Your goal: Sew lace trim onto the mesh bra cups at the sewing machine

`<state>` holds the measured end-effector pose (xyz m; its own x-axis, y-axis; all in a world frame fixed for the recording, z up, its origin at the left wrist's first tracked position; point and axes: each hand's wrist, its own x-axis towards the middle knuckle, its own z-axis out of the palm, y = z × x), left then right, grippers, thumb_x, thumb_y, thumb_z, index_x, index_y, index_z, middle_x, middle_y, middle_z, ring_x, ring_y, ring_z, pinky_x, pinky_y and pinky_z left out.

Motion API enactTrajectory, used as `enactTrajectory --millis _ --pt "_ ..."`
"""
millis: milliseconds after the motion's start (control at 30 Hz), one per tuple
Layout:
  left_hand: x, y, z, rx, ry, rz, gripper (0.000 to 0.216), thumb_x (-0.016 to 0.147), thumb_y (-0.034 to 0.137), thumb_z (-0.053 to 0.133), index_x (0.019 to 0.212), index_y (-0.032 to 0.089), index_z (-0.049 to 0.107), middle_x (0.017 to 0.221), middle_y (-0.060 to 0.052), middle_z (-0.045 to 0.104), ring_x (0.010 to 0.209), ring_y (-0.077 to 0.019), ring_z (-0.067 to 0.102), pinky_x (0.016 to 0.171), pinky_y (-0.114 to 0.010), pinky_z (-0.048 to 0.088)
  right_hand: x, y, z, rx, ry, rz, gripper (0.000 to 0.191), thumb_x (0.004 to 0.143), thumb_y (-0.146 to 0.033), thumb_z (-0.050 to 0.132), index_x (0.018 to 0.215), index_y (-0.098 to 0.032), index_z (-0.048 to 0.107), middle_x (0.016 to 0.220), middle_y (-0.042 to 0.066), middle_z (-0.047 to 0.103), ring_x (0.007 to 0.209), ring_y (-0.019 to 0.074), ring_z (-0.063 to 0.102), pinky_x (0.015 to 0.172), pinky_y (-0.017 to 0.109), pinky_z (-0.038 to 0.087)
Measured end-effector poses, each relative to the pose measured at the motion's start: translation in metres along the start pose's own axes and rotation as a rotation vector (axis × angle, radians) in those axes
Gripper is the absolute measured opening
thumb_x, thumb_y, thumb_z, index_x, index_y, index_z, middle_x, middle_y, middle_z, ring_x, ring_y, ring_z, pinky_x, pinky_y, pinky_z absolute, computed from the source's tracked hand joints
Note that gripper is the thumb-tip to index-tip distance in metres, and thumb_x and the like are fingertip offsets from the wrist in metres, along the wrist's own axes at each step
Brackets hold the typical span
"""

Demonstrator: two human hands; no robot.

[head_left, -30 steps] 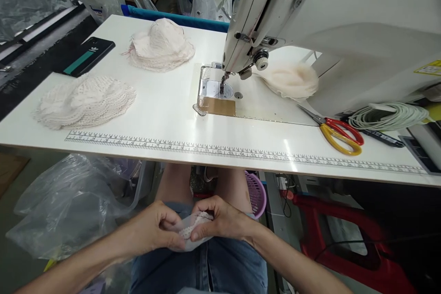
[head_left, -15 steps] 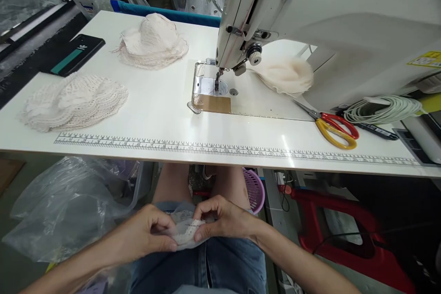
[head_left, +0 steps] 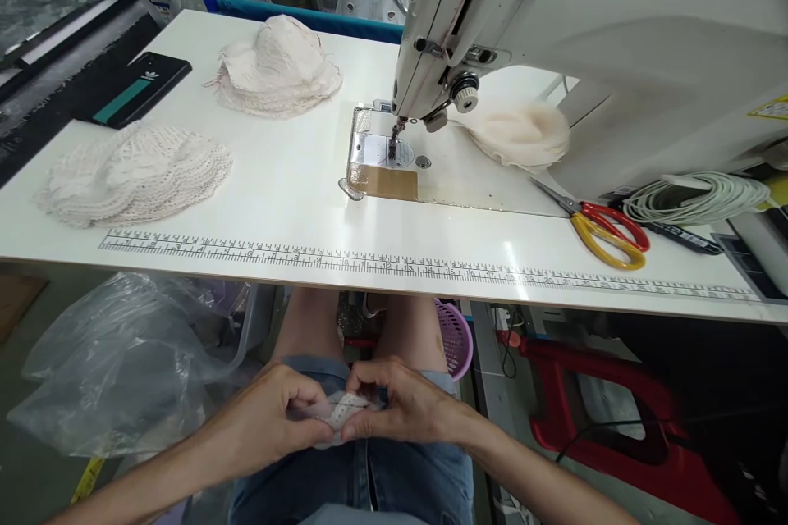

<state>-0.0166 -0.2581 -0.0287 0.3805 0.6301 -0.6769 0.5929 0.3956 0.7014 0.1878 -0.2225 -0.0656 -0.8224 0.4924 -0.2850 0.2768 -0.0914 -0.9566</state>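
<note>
Over my lap, a small piece of white lace fabric (head_left: 342, 410) is pinched between both hands. My left hand (head_left: 286, 410) grips its left side with thumb and fingers. On the other side my right hand (head_left: 394, 402) holds the right part, thumb in front and fingers curled behind. Much of the fabric is hidden by the fingers. Beyond the table edge stands the sewing machine (head_left: 392, 149), with its presser foot above the needle plate and no fabric under it.
Two piles of cream fabric cups, a lace pile (head_left: 132, 176) and a plainer pile (head_left: 277, 70), lie on the white table. A beige pad (head_left: 520, 135) rests beneath the machine arm. Scissors (head_left: 607, 234), a coil of cord (head_left: 695, 197) and a phone (head_left: 141, 90) are on the table.
My left hand has moved slightly right, closer to my right hand, and the fabric between them is more bunched. The camera view has shifted a little.
</note>
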Motion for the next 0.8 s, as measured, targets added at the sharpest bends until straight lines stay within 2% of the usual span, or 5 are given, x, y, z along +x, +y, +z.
enactTrajectory --millis 167,267,467,633,800 --pt "-0.0018 0.0005 -0.0006 0.041 -0.001 -0.024 0.029 0.07 0.03 0.059 0.05 0.017 0.042 0.05 0.007 0.028 0.05 -0.0088 0.028 0.048 -0.022 0.019 -0.0039 -0.003 0.0024 -0.081 0.022 -0.077 0.033 0.079 -0.047 0.063 0.079 -0.014 0.059 0.063 -0.004 0.047 0.06 0.0084 0.043 0.054 0.019 0.03" --pt "-0.0026 0.0018 -0.0002 0.045 0.005 -0.023 0.028 0.069 0.031 0.059 0.05 0.017 0.044 0.049 0.007 0.03 0.05 -0.0089 0.03 0.048 -0.021 0.02 -0.0059 -0.007 0.0013 -0.064 0.026 -0.073 0.033 0.08 -0.047 0.062 0.079 -0.015 0.056 0.067 -0.003 0.048 0.062 0.0088 0.044 0.055 0.018 0.032" --pt "-0.0028 0.0072 0.0006 0.004 -0.002 -0.073 0.023 0.068 0.031 0.06 0.053 0.016 0.052 0.046 0.007 0.035 0.047 -0.0084 0.031 0.045 -0.02 0.021 -0.0028 -0.0078 0.0021 -0.023 -0.02 -0.007 0.045 0.062 -0.05 0.076 0.087 -0.016 0.057 0.066 -0.006 0.045 0.058 0.0072 0.039 0.05 0.017 0.026" --pt "-0.0008 0.0041 0.0013 0.042 0.057 -0.045 0.026 0.065 0.029 0.063 0.049 0.016 0.047 0.046 0.008 0.031 0.047 -0.008 0.03 0.045 -0.021 0.019 0.0021 -0.003 0.0076 0.105 -0.014 0.014 0.037 0.075 -0.049 0.065 0.075 -0.012 0.058 0.062 -0.004 0.047 0.058 0.0079 0.04 0.052 0.018 0.03" --pt "0.0006 0.0039 -0.0011 -0.109 -0.041 -0.057 0.019 0.065 0.027 0.064 0.053 0.015 0.055 0.047 0.008 0.031 0.047 -0.0076 0.026 0.044 -0.021 0.017 0.0012 -0.0026 0.0046 0.285 -0.044 0.051 0.032 0.075 -0.043 0.067 0.074 -0.012 0.058 0.065 -0.002 0.05 0.061 0.0086 0.042 0.056 0.019 0.033"
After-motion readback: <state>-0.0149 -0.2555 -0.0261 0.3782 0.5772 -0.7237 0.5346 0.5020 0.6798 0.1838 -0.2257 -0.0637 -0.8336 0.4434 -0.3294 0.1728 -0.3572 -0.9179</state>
